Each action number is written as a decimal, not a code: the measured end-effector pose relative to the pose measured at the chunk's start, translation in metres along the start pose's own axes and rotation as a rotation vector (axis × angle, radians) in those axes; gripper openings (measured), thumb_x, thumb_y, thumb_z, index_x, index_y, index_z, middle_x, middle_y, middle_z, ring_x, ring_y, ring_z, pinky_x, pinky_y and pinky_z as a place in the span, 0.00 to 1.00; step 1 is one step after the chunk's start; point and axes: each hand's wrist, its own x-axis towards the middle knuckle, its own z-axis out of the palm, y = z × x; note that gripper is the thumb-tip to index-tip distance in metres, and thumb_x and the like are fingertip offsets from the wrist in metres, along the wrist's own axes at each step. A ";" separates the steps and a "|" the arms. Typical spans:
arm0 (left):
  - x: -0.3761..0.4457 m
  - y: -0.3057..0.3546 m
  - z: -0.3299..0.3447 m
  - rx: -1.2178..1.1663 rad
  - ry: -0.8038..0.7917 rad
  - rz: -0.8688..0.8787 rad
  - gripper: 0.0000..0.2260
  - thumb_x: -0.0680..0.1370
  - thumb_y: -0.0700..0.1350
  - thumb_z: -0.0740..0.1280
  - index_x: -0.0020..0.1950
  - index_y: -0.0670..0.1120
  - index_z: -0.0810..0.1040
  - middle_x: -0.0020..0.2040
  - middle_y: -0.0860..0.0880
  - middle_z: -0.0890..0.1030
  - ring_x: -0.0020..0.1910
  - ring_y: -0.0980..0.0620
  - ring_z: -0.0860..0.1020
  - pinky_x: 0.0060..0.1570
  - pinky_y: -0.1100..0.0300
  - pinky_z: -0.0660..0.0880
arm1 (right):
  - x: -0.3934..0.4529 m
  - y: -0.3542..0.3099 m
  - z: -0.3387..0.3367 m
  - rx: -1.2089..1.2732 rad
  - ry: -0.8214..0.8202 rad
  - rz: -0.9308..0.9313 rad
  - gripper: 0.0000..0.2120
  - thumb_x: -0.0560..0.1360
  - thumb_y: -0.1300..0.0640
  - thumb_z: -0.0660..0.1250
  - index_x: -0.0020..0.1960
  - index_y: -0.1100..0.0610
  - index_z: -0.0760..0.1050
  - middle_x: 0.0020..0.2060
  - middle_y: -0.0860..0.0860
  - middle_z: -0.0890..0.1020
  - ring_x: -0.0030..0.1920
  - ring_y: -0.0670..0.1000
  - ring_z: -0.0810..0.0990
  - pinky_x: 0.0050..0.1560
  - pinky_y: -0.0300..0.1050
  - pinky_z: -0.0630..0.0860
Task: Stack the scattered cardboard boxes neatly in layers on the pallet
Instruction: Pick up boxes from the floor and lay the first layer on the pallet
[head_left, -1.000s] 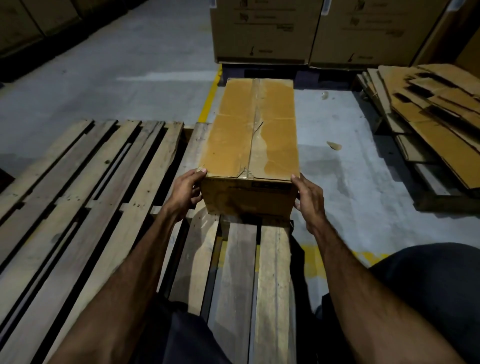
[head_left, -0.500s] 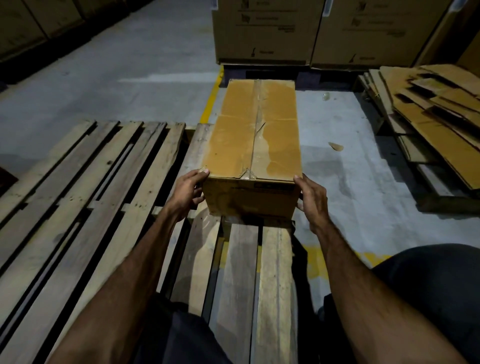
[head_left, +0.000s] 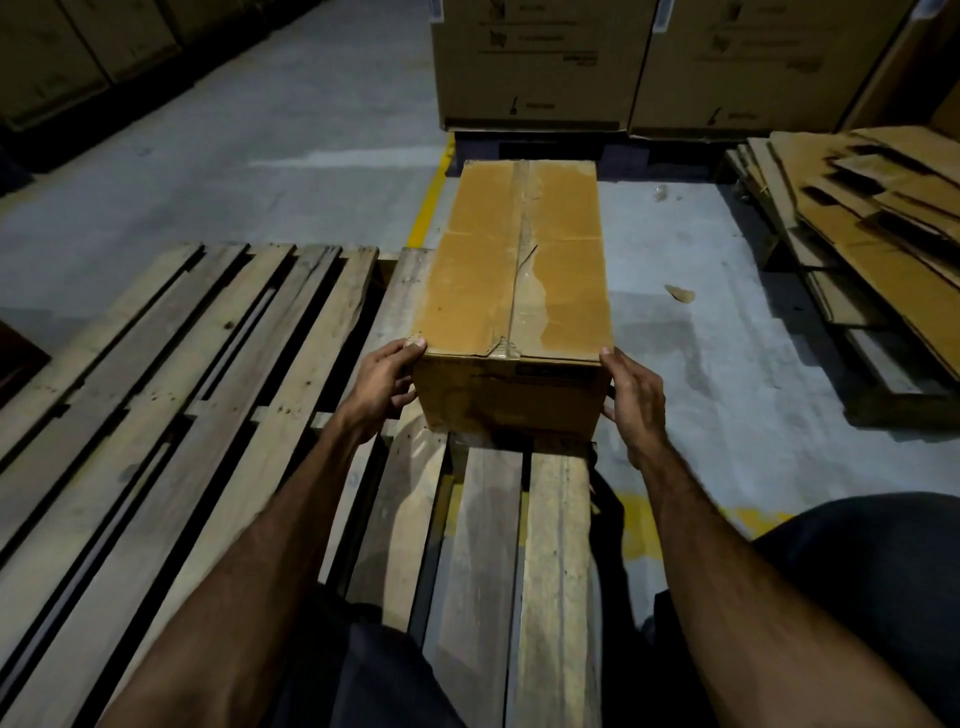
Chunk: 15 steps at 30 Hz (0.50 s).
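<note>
Head view: I see the taped cardboard box (head_left: 519, 280) resting on the right-hand slats of the wooden pallet (head_left: 218, 395), its long axis running straight away from me toward the stacked cartons (head_left: 540, 62) beyond. The left hand (head_left: 382, 382) grips the box's near left corner, thumb on the top edge; the right hand (head_left: 636, 397) grips the near right corner. Both are equally near, at the short end. I judge any next shove runs along that axis.
</note>
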 end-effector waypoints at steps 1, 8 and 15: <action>0.001 0.000 0.001 0.000 0.007 0.002 0.08 0.84 0.51 0.68 0.59 0.48 0.82 0.53 0.50 0.82 0.54 0.50 0.82 0.58 0.55 0.78 | 0.000 0.000 0.000 -0.002 0.002 -0.011 0.21 0.68 0.26 0.69 0.59 0.29 0.77 0.63 0.44 0.84 0.65 0.51 0.81 0.67 0.61 0.78; -0.012 -0.003 0.002 0.026 0.062 -0.061 0.15 0.85 0.55 0.64 0.61 0.46 0.80 0.58 0.47 0.83 0.61 0.42 0.81 0.70 0.42 0.71 | -0.023 -0.007 -0.005 -0.045 -0.022 0.053 0.24 0.69 0.22 0.67 0.59 0.32 0.78 0.66 0.46 0.83 0.68 0.51 0.79 0.69 0.63 0.76; -0.084 0.029 -0.008 0.010 0.116 -0.210 0.40 0.70 0.74 0.71 0.73 0.49 0.78 0.72 0.38 0.77 0.73 0.31 0.72 0.73 0.32 0.66 | -0.093 -0.070 -0.030 -0.244 -0.052 0.241 0.32 0.81 0.40 0.69 0.79 0.57 0.70 0.77 0.54 0.73 0.76 0.56 0.71 0.76 0.59 0.68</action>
